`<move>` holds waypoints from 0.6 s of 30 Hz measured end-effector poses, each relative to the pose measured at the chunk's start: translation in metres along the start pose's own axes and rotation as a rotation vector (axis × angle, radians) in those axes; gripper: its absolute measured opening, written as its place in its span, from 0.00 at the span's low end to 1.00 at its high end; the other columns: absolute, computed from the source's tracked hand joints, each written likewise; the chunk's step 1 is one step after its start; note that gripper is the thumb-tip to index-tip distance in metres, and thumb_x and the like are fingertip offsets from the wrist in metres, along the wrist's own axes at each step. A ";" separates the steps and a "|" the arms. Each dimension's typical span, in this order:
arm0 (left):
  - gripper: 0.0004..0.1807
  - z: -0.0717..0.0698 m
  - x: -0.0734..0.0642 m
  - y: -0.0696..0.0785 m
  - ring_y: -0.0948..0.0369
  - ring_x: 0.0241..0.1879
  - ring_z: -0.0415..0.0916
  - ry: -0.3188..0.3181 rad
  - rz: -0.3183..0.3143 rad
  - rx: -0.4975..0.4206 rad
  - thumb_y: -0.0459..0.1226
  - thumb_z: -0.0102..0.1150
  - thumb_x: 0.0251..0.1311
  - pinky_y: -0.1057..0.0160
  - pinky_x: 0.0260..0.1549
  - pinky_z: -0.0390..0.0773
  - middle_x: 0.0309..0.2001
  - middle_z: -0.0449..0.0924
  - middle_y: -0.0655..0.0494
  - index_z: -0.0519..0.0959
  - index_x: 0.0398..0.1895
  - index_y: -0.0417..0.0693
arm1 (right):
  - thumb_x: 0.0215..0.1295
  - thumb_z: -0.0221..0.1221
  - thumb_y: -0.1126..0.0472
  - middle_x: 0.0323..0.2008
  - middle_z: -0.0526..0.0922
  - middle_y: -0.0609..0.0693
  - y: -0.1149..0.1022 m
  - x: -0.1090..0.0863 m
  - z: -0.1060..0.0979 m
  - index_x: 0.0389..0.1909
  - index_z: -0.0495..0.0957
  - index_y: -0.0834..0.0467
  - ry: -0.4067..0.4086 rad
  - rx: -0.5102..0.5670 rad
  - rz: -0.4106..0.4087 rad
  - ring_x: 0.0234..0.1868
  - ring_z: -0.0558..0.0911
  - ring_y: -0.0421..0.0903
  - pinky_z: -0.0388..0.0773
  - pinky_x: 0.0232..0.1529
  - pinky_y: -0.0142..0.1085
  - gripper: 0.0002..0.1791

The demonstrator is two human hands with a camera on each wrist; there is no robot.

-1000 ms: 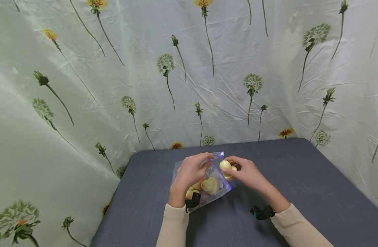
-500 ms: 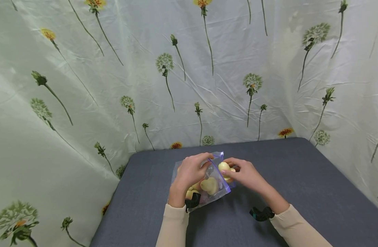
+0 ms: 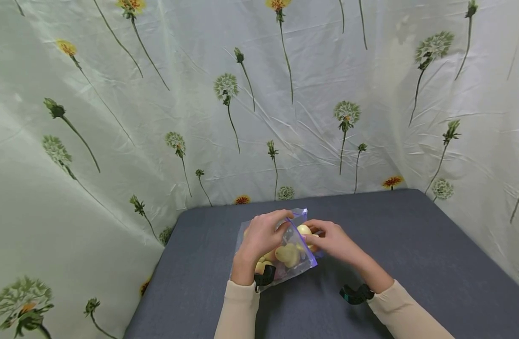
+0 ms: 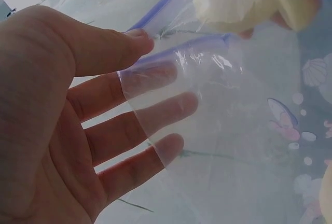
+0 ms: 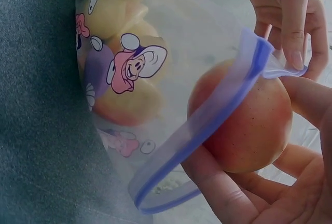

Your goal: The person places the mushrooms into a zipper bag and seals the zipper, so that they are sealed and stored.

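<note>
A clear zip bag (image 3: 291,273) with a purple zip strip and printed cartoon figures holds several yellow and reddish rounded things (image 3: 288,255). My left hand (image 3: 261,235) pinches the rim of its mouth, thumb over the strip and fingers spread behind the film in the left wrist view. With curled fingers my right hand (image 3: 336,240) grips a rounded, fruit-like thing (image 5: 249,120), pale yellow with a reddish speckled side. It sits in the bag's mouth, partly behind the purple strip (image 5: 207,115); its full shape is hidden.
The bag lies on a dark grey table (image 3: 391,245). A white curtain (image 3: 310,127) printed with dandelions hangs behind and to the left of it. Each wrist wears a black camera mount (image 3: 356,294).
My right hand has moved slightly left and down, taking the fruit-like thing farther into the bag's mouth. The left hand and the bag have stayed in place.
</note>
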State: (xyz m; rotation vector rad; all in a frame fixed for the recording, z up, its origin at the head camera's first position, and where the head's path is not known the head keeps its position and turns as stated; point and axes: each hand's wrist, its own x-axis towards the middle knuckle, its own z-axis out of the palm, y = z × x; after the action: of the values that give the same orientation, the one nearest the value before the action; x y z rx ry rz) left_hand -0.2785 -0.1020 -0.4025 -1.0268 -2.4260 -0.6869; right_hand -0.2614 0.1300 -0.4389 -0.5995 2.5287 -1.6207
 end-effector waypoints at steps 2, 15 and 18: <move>0.09 0.000 0.000 0.000 0.70 0.14 0.59 0.005 0.002 0.000 0.37 0.62 0.70 0.70 0.16 0.62 0.43 0.85 0.65 0.83 0.50 0.56 | 0.71 0.63 0.49 0.47 0.82 0.58 0.000 0.001 0.001 0.59 0.79 0.56 -0.021 0.016 -0.002 0.37 0.86 0.49 0.84 0.35 0.48 0.22; 0.10 0.000 -0.001 0.000 0.70 0.12 0.54 0.009 -0.007 0.005 0.37 0.62 0.69 0.70 0.14 0.58 0.42 0.85 0.66 0.84 0.50 0.57 | 0.78 0.53 0.47 0.44 0.83 0.55 0.003 0.001 0.007 0.61 0.77 0.59 -0.093 0.081 0.011 0.37 0.84 0.52 0.83 0.38 0.48 0.23; 0.09 0.000 -0.001 0.000 0.70 0.13 0.55 0.022 0.011 0.008 0.36 0.63 0.69 0.70 0.15 0.59 0.42 0.85 0.65 0.84 0.49 0.56 | 0.80 0.47 0.46 0.47 0.83 0.60 0.001 0.000 0.007 0.63 0.74 0.64 -0.122 0.178 0.040 0.44 0.85 0.56 0.82 0.44 0.49 0.27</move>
State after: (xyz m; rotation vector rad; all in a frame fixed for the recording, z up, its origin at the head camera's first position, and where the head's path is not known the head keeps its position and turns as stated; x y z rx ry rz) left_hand -0.2780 -0.1026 -0.4025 -1.0233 -2.4005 -0.6805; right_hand -0.2593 0.1241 -0.4431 -0.6054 2.2661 -1.7157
